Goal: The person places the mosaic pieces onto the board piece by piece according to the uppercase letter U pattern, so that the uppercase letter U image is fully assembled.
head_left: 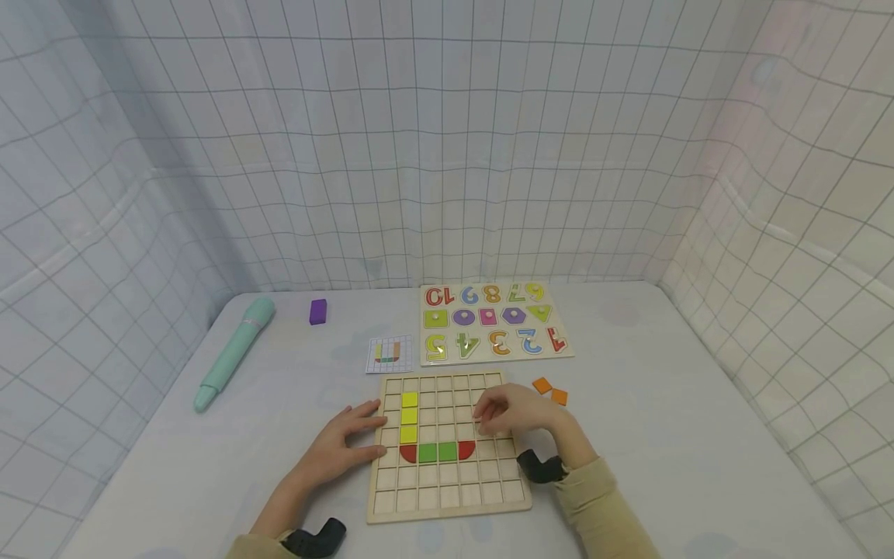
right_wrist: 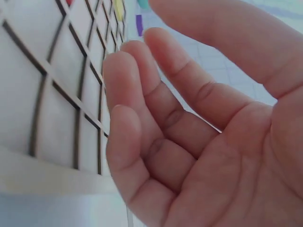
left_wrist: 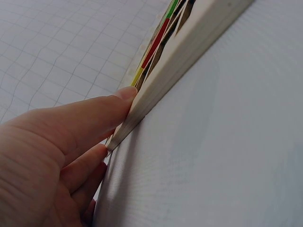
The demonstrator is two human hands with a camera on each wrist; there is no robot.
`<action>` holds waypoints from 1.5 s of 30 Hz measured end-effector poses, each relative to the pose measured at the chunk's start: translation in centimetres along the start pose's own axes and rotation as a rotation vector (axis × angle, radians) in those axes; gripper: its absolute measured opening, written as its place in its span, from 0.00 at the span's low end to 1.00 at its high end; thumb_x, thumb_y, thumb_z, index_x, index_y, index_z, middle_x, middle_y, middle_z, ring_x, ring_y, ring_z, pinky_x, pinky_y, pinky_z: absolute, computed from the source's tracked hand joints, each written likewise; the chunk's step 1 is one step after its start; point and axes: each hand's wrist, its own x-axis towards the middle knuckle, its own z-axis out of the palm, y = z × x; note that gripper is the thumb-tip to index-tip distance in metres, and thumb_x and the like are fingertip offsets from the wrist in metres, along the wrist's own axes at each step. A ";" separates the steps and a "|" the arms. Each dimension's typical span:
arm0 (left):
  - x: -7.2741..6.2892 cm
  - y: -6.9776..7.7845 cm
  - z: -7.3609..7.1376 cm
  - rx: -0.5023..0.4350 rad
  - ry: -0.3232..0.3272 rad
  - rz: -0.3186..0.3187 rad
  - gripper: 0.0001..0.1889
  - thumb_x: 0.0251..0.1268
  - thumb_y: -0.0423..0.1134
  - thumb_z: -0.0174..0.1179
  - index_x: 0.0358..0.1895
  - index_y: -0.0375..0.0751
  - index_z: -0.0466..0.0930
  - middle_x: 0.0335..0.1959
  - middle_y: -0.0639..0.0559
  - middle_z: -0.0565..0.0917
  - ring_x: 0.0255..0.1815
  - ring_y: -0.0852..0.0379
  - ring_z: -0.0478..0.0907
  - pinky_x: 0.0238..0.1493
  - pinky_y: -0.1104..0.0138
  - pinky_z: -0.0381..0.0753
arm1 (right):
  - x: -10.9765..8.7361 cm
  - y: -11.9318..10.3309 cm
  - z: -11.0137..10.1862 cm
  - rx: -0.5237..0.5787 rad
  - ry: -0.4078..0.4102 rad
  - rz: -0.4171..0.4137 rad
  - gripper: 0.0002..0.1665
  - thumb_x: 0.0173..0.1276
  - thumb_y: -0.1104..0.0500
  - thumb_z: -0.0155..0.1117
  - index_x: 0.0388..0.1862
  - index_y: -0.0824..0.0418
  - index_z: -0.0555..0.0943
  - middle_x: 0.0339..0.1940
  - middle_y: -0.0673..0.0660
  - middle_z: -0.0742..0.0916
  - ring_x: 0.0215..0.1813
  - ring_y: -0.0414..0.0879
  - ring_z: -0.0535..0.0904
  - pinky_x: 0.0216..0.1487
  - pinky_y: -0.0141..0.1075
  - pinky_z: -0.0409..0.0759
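A wooden grid board (head_left: 448, 497) lies flat on the table, holding three yellow tiles (head_left: 409, 416) in a column. Below them runs a row of two green tiles (head_left: 437, 453) between two red rounded tiles (head_left: 466, 449). My left hand (head_left: 335, 448) rests at the board's left edge, thumb and fingertips touching its side with fingers extended. Over the board's right part hovers my right hand (head_left: 520, 409), fingers loosely bent and palm bare in the right wrist view; it hides some squares. Two orange tiles (head_left: 559, 397) lie on the table just beyond it.
A small pattern card (head_left: 389, 355) sits behind the board, beside a number-and-shape puzzle (head_left: 497, 359). Farther left are a purple block (head_left: 317, 311) and a mint-green wand-shaped object (head_left: 233, 353). Grid-patterned curtains (head_left: 433, 155) enclose the table on three sides.
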 end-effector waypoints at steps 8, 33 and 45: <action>0.0 0.1 -0.1 0.004 -0.002 0.006 0.27 0.50 0.50 0.70 0.54 0.43 0.81 0.67 0.45 0.67 0.71 0.44 0.57 0.73 0.51 0.45 | -1.5 0.5 -2.5 0.083 0.139 -0.033 0.17 0.59 0.57 0.68 0.43 0.67 0.80 0.35 0.51 0.84 0.38 0.42 0.79 0.39 0.32 0.78; 0.0 -0.1 0.0 -0.002 0.014 0.034 0.26 0.49 0.49 0.71 0.53 0.41 0.81 0.67 0.45 0.68 0.70 0.43 0.59 0.72 0.53 0.45 | -4.7 5.5 -5.9 0.213 0.466 0.061 0.23 0.59 0.60 0.69 0.50 0.71 0.76 0.45 0.66 0.83 0.44 0.49 0.80 0.44 0.33 0.81; 0.0 0.1 -0.1 0.000 0.009 0.029 0.27 0.49 0.49 0.70 0.53 0.41 0.81 0.67 0.44 0.68 0.70 0.42 0.58 0.73 0.51 0.45 | -4.8 6.8 -6.0 0.264 0.510 0.100 0.24 0.59 0.61 0.69 0.51 0.72 0.76 0.47 0.67 0.82 0.46 0.50 0.80 0.45 0.33 0.81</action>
